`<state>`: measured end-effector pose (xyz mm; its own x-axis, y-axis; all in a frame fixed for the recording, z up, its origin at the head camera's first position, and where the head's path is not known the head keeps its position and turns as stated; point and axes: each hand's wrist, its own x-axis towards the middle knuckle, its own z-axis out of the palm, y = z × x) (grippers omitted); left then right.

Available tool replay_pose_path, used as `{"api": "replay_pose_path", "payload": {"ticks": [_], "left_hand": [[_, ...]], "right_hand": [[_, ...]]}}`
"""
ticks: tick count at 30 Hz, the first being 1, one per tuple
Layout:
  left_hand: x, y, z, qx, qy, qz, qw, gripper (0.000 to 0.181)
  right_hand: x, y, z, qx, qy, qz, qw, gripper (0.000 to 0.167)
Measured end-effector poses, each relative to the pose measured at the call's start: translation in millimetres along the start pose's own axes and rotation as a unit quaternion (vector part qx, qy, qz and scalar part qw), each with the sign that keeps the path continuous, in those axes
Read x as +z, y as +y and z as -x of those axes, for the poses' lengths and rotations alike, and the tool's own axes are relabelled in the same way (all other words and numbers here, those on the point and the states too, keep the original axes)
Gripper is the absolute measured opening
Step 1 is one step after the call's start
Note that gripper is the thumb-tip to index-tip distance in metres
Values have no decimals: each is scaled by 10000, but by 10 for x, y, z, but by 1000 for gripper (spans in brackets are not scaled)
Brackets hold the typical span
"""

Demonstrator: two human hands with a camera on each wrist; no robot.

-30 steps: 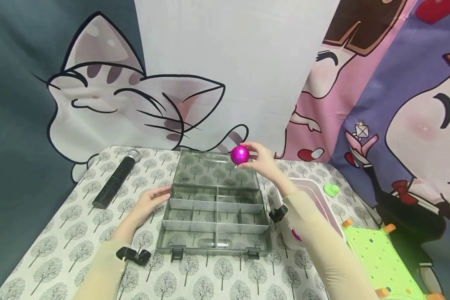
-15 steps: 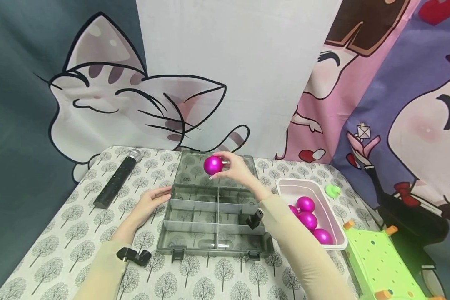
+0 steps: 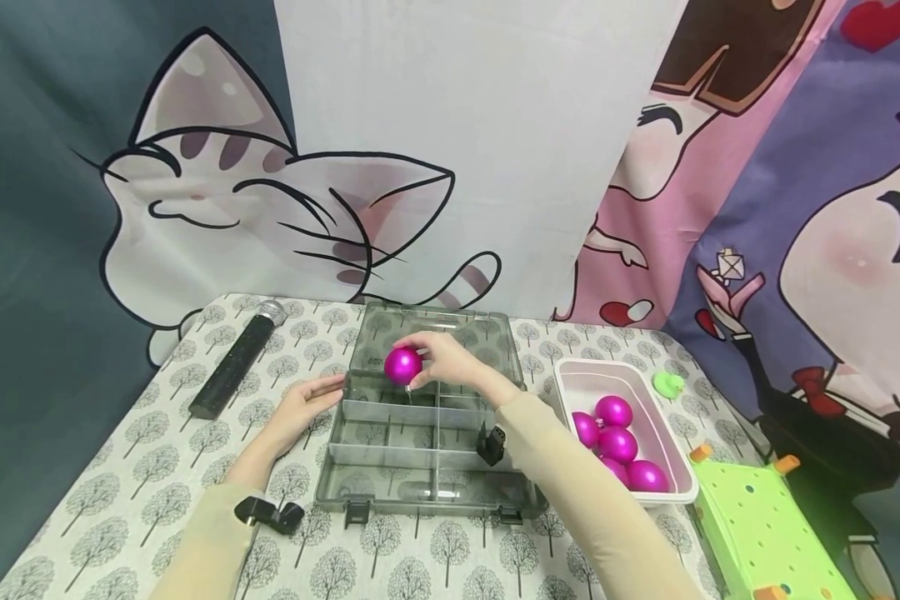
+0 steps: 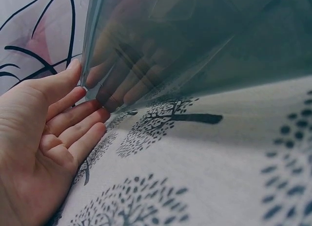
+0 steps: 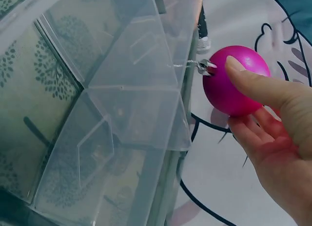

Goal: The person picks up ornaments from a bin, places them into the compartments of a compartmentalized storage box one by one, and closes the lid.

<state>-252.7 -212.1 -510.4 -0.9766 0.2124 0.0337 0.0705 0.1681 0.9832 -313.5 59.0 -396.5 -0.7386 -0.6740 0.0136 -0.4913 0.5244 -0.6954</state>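
A shiny magenta Christmas bauble is pinched between the thumb and fingers of my right hand. It hangs above the back left compartments of a clear grey compartment box, whose lid lies back. In the right wrist view, the bauble's silver cap and a thin thread point toward the dividers. My left hand is at the box's back left side, its fingers extended. Seen from the left wrist, the fingertips meet the transparent wall, and the palm is free.
Right of the box stands a white tub with several magenta baubles. Beyond it sit a small green duck and a green dotted stand with orange legs. A black microphone lies at the left.
My right hand has carried the bauble left and down to over the back left compartments. The baubles in the tub have come into view. My left hand stays put.
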Motion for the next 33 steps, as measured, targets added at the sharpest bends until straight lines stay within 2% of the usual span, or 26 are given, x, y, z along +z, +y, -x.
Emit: {"api": "replay_pose_path", "payload": {"ticks": [8,16,22,33], "left_hand": [[4,-1,0,4,27,7,10000,52],[5,-12,6,73,18,217,9997,54],[1,-38,4,85,11,225,9997,54],[0,6,-6,81,-5,166,9998,52]], "right_hand": [[125,-30,-46,-5,-442,341,9984,68],[215,-42,-68,15,-861,778,9932,68],[239,-58,-79,23,-936,1176,9886,67],[316,-126,-129,6,-933,1747,9802,65]]}}
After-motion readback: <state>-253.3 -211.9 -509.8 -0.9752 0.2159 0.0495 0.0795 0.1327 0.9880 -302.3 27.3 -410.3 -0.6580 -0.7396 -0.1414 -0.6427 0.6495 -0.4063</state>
